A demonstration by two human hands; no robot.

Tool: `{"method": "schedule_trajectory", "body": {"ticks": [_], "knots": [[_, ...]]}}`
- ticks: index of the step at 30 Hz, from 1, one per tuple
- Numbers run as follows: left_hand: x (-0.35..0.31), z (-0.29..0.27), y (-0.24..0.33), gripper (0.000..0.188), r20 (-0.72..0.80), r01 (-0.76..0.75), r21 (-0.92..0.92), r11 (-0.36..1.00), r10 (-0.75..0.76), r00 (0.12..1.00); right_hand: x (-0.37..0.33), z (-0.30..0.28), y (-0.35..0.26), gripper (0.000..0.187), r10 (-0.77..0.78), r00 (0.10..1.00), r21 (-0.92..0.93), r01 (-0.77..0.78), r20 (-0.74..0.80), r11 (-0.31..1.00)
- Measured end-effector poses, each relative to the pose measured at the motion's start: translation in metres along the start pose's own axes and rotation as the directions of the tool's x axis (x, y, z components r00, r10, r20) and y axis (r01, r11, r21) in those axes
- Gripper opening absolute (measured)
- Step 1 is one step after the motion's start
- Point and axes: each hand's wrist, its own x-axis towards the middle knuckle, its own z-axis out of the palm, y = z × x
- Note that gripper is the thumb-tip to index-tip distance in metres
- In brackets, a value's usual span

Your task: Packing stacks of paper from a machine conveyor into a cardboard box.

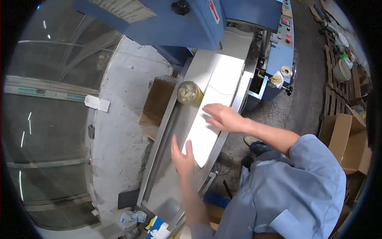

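A long white sheet (203, 139), perhaps paper or card, lies along the belt of a conveyor table (169, 175). My right hand (223, 117) is over its upper part, fingers stretched out and slightly apart. I cannot tell whether those fingertips touch it. My left hand (184, 160) is by the sheet's near left edge, thumb and fingers spread, holding nothing. Beyond my right hand a second white sheet (227, 75) lies further up the belt, toward the blue machine. A round clear container (188, 92) with something yellowish stands on the belt left of the sheets.
The blue machine (175, 28) overhangs the belt's far end. At its right are a control panel (283, 34) with buttons and a tape roll (286, 71). A cardboard box (157, 103) stands left of the conveyor, an open carton (342, 139) at far right. Plastic bottles (133, 216) lie lower left.
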Motion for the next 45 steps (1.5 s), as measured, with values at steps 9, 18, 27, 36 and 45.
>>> {"method": "schedule_trajectory", "body": {"ticks": [9, 18, 27, 36, 45], "knots": [[-0.072, 0.004, 0.007, 0.079, 0.042, -0.01, 0.623, 0.782, -0.021, 0.999, 0.033, 0.053, 0.007, 0.033, -0.119, 0.986, -0.1, 0.108, -0.114, 0.989], [-0.096, -0.012, -0.027, 0.06, -0.073, -0.005, 0.553, 0.833, 0.055, 0.996, 0.018, 0.066, -0.064, 0.033, -0.442, 0.895, 0.043, 0.44, 0.056, 0.897], [-0.089, -0.018, -0.024, 0.052, -0.108, 0.047, 0.465, 0.884, 0.004, 0.994, -0.027, 0.073, -0.144, 0.066, -0.067, 0.838, 0.047, 0.05, 0.542, 0.998], [-0.136, -0.081, -0.058, 0.047, -0.176, 0.078, 0.344, 0.936, -0.018, 0.984, -0.033, 0.08, -0.141, 0.066, -0.043, 0.85, -0.042, 0.076, 0.526, 0.996], [-0.14, -0.096, -0.059, 0.07, -0.176, 0.212, 0.414, 0.885, -0.151, 0.973, -0.03, 0.078, -0.147, 0.064, -0.032, 0.836, -0.048, 0.07, 0.548, 0.996]]}}
